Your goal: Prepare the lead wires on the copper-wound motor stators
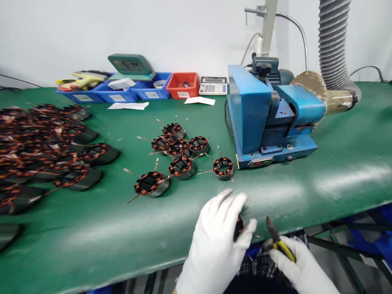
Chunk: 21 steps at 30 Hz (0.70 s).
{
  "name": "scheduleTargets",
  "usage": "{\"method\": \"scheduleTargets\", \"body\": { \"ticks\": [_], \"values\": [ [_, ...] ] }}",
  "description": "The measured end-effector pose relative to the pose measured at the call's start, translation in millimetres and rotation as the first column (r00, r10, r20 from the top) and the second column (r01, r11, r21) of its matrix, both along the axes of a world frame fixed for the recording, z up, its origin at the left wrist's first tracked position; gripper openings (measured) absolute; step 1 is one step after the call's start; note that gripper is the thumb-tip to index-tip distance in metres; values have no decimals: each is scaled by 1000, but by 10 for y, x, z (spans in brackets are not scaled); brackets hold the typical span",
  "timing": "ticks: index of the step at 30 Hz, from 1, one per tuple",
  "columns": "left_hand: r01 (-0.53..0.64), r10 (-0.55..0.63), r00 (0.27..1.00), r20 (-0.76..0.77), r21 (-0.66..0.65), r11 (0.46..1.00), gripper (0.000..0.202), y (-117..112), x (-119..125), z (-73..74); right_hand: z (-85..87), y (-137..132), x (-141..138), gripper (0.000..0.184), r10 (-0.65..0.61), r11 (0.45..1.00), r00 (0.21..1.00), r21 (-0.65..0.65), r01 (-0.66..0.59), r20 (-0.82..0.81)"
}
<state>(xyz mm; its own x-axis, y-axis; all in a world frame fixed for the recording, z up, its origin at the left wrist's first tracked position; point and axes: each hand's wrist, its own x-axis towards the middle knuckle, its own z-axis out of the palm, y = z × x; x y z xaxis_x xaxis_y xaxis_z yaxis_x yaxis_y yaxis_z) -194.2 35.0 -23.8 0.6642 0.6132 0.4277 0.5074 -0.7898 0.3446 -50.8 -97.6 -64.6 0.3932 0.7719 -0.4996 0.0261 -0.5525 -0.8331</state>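
The green desk (337, 179) fills the view. At its back right stands a blue machine (254, 110) with a ribbed hose (332, 41) coming down to it. A heap (45, 143) of copper-wound stators covers the left end, and along the back edge sit bins (122, 92) and a calculator (213, 85). A loose group (180, 151) of seven or so wound stators lies mid-desk, just left of the machine, their wire leads sticking out.

At the front edge, both hands wear white gloves. The left hand (219, 237) is curled round a stator (239, 225), fingers closed over its top so that only a dark sliver and a few thin leads show, right at the desk's lip. The right hand (301, 265) is wrapped tight about the yellow handles of cutters (277, 239), below the front edge. The dark tip points up and left toward the stator but is clear of it.

By the look of it, the step in hand is trimming this stator's leads, with no cut being made at this instant. A cut would call for one lead presented free of the glove and the tip brought across it alone, clear of the winding. Whether the blades are parted I cannot quite tell — they seem closed.
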Motion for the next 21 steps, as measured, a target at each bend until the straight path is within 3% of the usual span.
{"method": "scheduleTargets", "body": {
  "ticks": [3,7,11,16,19,21],
  "values": [
    [-67,67,996,-57,0,998,23,-98,72,-78,-13,23,-16,42,19,1000,997,7,-18,-70],
    [35,-34,999,10,-165,986,22,-152,121,-144,-12,39,-7,44,15,1000,983,-6,-16,-185],
    [114,-109,994,32,-276,955,21,-144,111,-109,159,92,34,38,142,988,983,75,-134,-118],
    [122,-121,992,22,-273,954,19,-146,104,-126,338,129,38,36,269,963,949,-52,-264,162],
    [115,-118,993,5,-273,955,19,-147,106,-142,343,104,0,33,296,955,868,-102,-279,398],
    [108,-117,993,-15,-279,954,18,-148,107,-137,320,82,-31,34,309,950,828,-103,-296,469]
  ]
}}
